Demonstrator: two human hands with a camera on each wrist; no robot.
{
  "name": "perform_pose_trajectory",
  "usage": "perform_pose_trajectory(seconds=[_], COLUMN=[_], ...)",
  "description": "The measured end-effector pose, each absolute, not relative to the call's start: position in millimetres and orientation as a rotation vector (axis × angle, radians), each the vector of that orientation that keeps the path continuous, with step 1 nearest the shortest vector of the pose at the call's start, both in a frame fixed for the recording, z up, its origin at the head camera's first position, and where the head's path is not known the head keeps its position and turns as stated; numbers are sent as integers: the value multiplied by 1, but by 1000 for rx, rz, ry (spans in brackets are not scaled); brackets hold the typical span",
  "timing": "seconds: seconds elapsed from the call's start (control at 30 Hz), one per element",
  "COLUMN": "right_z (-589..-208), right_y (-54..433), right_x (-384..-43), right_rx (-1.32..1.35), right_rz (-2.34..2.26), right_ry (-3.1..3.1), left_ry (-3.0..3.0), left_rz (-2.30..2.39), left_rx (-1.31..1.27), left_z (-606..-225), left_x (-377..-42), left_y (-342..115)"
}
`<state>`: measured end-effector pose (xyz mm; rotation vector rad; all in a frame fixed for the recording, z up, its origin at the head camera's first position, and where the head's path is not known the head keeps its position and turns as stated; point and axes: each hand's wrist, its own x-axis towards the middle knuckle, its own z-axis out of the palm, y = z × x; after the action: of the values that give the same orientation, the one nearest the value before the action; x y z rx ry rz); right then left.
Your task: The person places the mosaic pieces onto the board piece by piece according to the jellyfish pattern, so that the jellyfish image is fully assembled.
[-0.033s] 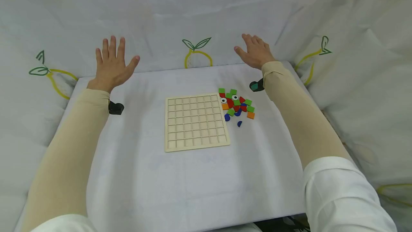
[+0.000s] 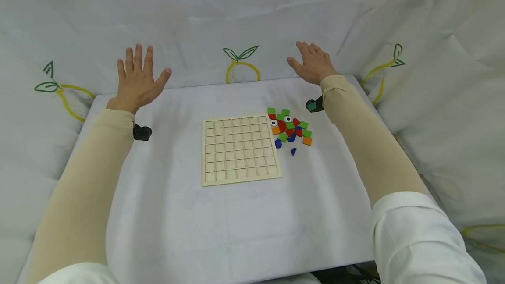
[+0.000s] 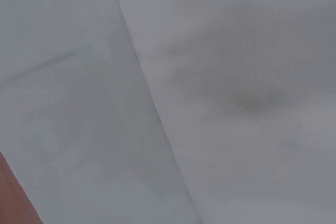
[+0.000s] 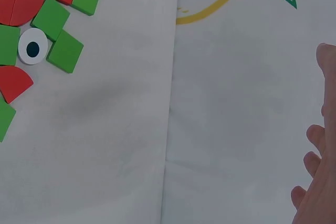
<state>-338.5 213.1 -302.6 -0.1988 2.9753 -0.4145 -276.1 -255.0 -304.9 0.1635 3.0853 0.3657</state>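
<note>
My left hand [image 2: 138, 80] is held up over the far left edge of the table, fingers straight and spread, holding nothing. Over the far right edge my right hand [image 2: 313, 63] reaches out with extended fingers, also holding nothing. Between them on the table lies a pale wooden grid board [image 2: 240, 150] with bare square cells. Beside its right side is a loose pile of flat coloured pieces [image 2: 290, 126]: green squares, red quarter rounds, blue rounded pieces and orange squares. The right wrist view shows a white eye disc [image 4: 33, 46] among green squares [image 4: 65, 51], apart from the hand.
A white cloth covers the table [image 2: 177, 227]. Behind and at both sides hangs a white curtain [image 2: 189, 25] printed with lemons. One blue half-round piece [image 2: 293, 151] lies a little nearer than the pile. Dark cables [image 2: 355, 273] show below the front edge.
</note>
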Motion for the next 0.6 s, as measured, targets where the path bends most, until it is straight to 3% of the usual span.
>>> perform_pose_trajectory(seconds=[0.3, 0.6], right_z=[-312, -348], right_y=[217, 214], right_x=[-330, -297], right_rx=[-204, -218], right_rz=[-437, -620], right_ry=[2929, 2714], left_ry=[3012, 2665], left_rz=[587, 839], left_rx=[273, 389], left_z=[-312, -361], left_x=[-267, -167], left_y=[-249, -236])
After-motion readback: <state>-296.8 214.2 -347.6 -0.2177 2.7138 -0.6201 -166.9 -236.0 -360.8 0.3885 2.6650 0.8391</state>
